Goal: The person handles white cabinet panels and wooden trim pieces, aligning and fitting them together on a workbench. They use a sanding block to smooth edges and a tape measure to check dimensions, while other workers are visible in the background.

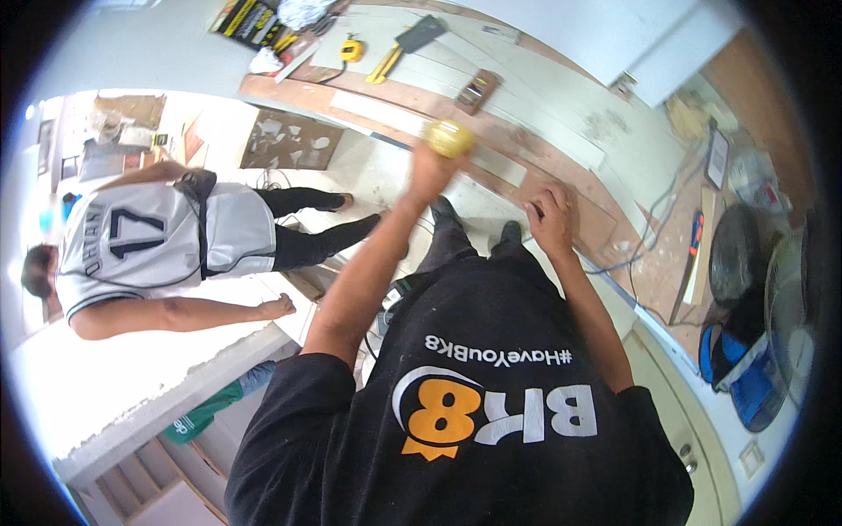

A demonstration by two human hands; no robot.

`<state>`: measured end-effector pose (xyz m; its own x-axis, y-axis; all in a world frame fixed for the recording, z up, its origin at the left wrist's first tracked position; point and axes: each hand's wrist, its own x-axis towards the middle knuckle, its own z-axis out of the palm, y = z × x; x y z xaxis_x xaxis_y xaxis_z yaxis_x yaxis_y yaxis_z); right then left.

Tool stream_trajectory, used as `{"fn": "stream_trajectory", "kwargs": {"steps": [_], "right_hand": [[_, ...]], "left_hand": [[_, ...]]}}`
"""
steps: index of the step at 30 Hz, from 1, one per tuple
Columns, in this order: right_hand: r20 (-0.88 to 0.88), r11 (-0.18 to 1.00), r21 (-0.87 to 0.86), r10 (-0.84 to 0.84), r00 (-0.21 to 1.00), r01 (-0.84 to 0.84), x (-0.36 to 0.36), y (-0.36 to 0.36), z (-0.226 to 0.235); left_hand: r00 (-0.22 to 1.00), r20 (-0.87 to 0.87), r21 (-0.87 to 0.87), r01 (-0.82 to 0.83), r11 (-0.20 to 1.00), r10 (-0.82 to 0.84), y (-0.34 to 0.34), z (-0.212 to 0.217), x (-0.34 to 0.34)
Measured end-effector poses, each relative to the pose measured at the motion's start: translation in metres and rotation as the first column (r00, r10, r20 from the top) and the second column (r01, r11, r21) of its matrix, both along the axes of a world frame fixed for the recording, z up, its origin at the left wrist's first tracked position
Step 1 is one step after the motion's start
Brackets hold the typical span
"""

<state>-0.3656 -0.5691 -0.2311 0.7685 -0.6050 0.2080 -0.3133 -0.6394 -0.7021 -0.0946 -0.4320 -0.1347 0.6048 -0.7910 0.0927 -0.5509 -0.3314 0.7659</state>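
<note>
My left hand (pixel 433 174) is raised over the near edge of the wooden work surface (pixel 598 207), gripping a round yellow, shiny thing (pixel 449 138). Motion blurs it, and its exact kind does not show. To the right, my right hand (pixel 551 219) rests at the edge with its fingers curled. Whatever those fingers may hold is hidden. A narrow pale strip (pixel 498 167) lies between the two hands. Beyond it sits a brown block-shaped tool (pixel 476 92), resembling a hand plane.
A yellow tape measure (pixel 352 50) and a yellow-handled tool with a dark head (pixel 419 35) lie farther back. At right are a phone (pixel 717 159), a red-and-blue tool (pixel 695 232) and a blue-black bag (pixel 754 386). Another person (pixel 167 237) stands to my left.
</note>
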Motion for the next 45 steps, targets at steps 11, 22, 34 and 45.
{"fn": "stream_trajectory", "kwargs": {"steps": [11, 22, 34, 45], "right_hand": [[-0.018, 1.000, -0.014, -0.011, 1.000, 0.011, 0.004, 0.000, 0.011], [-0.024, 1.000, -0.006, 0.000, 1.000, 0.000, 0.012, 0.001, 0.016], [-0.068, 0.999, 0.010, -0.030, 0.997, 0.031, 0.014, 0.004, 0.015], [-0.036, 0.999, 0.037, -0.038, 0.999, 0.039, 0.013, 0.003, 0.012]], "left_hand": [[0.987, 0.100, -0.127, -0.115, 0.985, 0.128, 0.027, -0.016, 0.115], [0.908, 0.080, -0.175, -0.393, 0.903, 0.411, 0.096, 0.000, 0.249], [0.926, -0.005, -0.160, -0.372, 0.914, 0.376, 0.093, 0.004, 0.278], [0.988, -0.110, -0.091, 0.098, 0.991, -0.108, 0.021, -0.019, 0.081]]}}
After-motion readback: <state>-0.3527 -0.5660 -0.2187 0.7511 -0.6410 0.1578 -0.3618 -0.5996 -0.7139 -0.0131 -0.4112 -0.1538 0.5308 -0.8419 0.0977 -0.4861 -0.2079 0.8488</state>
